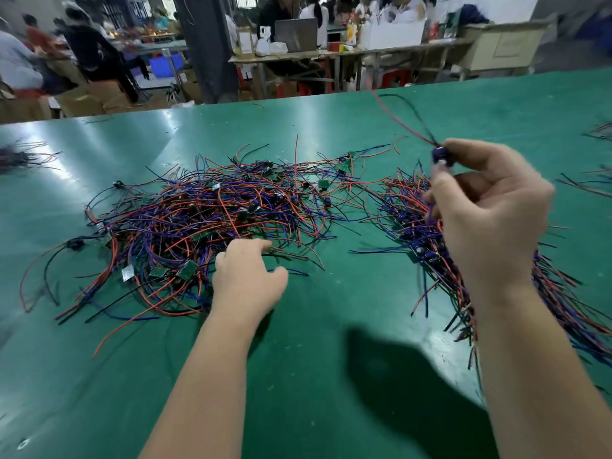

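Head view: a right hand (490,220) raised over a green desk (331,342) pinches a small dark-blue wired module (442,157) between thumb and fingertips, thin red and black leads trailing upward. The left hand (246,276) touches a tangled heap of red, blue and black wired boards (205,213); its grip is unclear. Each piece looks featherlight, floppy and snag-prone, so it is best held by its stiff body.

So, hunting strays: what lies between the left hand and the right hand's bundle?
In the head view, mostly bare green table, with a blue wire sticking out from the bundle.
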### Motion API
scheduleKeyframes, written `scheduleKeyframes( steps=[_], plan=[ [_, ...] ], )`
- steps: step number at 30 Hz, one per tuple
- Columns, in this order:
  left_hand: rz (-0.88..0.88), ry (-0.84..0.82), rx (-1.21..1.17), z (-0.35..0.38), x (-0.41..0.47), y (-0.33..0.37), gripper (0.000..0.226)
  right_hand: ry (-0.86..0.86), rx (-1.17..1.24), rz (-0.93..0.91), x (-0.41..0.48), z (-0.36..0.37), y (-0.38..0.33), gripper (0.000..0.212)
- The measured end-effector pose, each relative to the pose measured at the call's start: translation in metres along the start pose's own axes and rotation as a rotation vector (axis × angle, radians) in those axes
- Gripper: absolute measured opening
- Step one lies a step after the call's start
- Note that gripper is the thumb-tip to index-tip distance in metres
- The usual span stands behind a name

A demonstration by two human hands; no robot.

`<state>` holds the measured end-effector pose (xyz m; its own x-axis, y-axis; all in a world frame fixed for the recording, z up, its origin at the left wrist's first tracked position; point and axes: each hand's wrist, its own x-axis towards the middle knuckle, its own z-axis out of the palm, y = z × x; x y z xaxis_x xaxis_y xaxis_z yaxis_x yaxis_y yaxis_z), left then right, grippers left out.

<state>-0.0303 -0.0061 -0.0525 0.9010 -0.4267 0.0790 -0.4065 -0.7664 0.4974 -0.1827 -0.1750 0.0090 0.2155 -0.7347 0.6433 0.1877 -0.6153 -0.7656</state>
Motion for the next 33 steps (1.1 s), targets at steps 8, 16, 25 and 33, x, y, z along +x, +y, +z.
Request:
scheduleKeyframes(
  steps=[8,16,25,33],
  plan=[
    [-0.034,-0.003,0.025,-0.001,-0.001,-0.003,0.013,-0.126,-0.708,0.093,0.004,-0.005,0.014,0.028],
    [0.031,0.073,-0.401,0.001,0.001,0.007,0.004,-0.322,-0.353,0.066,-0.016,0.021,0.008,0.016],
    [0.16,0.22,-0.233,-0.002,0.002,0.002,0.023,-0.646,-0.35,0.103,-0.037,0.036,0.009,0.016],
    [-0.307,0.221,0.142,-0.013,0.011,-0.032,0.056,-0.72,-0.386,0.098,-0.038,0.036,0.014,0.015]
  ],
)
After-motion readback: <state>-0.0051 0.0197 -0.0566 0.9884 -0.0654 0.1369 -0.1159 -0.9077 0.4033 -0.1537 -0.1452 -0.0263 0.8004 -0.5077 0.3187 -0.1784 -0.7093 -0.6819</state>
